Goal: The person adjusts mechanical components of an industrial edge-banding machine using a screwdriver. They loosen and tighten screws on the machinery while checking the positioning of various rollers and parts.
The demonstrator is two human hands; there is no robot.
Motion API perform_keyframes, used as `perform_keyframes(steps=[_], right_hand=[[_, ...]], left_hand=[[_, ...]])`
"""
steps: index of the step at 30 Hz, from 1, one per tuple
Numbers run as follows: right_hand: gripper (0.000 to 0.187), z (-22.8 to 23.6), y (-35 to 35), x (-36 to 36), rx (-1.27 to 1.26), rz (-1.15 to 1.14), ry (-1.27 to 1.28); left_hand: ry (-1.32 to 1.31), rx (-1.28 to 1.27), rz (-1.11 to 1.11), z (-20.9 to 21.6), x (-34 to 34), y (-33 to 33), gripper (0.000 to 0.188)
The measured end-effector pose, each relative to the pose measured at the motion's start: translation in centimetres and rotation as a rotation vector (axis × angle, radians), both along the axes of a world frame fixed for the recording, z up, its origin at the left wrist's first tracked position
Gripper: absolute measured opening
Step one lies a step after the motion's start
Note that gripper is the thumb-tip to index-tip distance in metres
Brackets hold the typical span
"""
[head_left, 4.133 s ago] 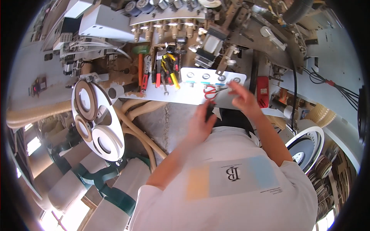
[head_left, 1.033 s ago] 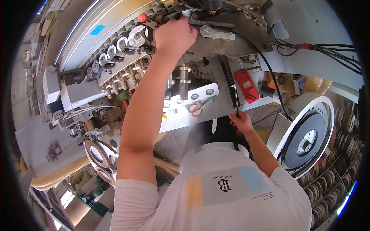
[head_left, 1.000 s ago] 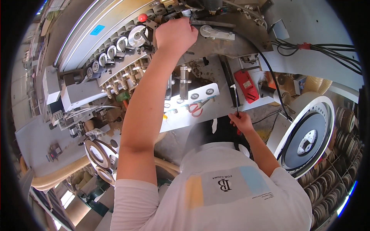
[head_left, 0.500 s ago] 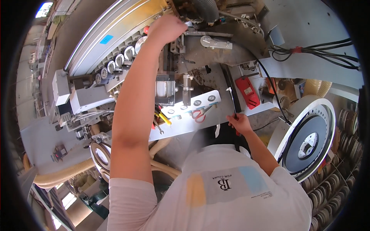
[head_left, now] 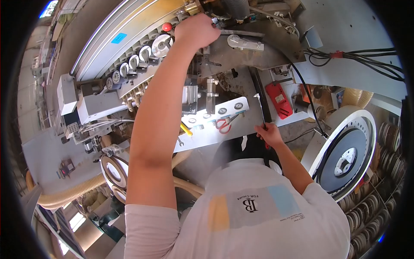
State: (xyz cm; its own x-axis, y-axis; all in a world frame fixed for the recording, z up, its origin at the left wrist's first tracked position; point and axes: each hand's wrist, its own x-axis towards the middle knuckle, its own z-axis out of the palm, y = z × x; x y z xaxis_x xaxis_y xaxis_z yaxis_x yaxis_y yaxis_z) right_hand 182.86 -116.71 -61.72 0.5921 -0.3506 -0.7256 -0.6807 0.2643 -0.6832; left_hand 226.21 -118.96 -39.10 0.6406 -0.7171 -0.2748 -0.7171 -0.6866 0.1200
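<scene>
My left arm stretches up to the machine. At the top centre my left hand is closed among the metal parts, with its fingertips by a small pale piece; what it grips is hidden. Near the front edge of the bench, my right hand is closed around a long thin tool, which looks like a screwdriver. Its slim shaft points away from me, and a bit of red shows below the fingers. Left of my left hand sits a red ball knob.
On the white bench lie red-handled scissors, a yellow-handled tool, a wrench and a red box. Round gauges line the machine at left. A large wheel stands at right; black cables hang behind.
My left hand has shifted slightly right and stays up at the machine, uncovering more of the red knob and a gauge. My right hand keeps its hold, moving only slightly.
</scene>
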Motion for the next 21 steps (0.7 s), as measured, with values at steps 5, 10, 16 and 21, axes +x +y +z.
perform_keyframes(steps=[5,10,16,21], right_hand=[[0.037,1.2,0.4,0.1,-0.027,0.021,0.038],[0.03,1.7,0.0,-0.5,-0.016,-0.037,0.031],[0.029,1.6,-0.4,-1.5,-0.007,-0.018,0.057],[0.037,0.3,-0.1,-1.6,-0.015,-0.023,-0.001]], left_hand=[[0.079,0.062,-0.075,0.4,1.5,-0.1,0.039],[0.021,-0.09,-0.042,0.1,0.7,2.2,0.042],[-0.044,-0.134,0.059,-0.1,-1.7,3.2,0.041],[-0.129,-0.119,-0.027,-1.7,-2.0,1.6,0.032]])
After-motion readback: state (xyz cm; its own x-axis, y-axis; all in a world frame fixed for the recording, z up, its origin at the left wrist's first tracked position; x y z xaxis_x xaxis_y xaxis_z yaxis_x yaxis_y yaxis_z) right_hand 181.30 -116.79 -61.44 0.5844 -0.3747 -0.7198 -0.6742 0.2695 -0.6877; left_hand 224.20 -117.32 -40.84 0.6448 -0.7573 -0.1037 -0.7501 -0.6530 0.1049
